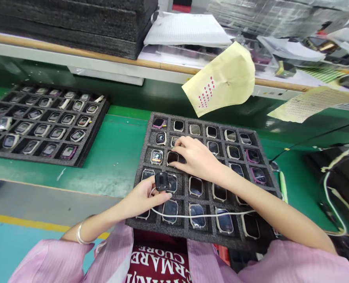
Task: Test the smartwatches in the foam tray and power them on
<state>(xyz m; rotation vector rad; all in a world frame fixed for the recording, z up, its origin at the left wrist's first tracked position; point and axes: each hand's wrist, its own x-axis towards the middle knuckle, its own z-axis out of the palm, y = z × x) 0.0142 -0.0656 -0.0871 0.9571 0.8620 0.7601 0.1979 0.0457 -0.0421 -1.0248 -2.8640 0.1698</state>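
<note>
Left hand (142,198) pinches a small black square charging clip (162,181) trailing a thin white cable (198,215), just above the near-left cells of a black foam grid tray (162,231). Right hand (196,158), fingers loosely bent, rests its fingertips on a dark-faced square smartwatch (172,157) seated in the tray's third row from the far edge.

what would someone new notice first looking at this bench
The black foam tray of watch bodies fills the middle, with the right hand resting on its upper rows. The left hand pinches a small black module on a white cable; a yellow sheet hangs above.
</note>
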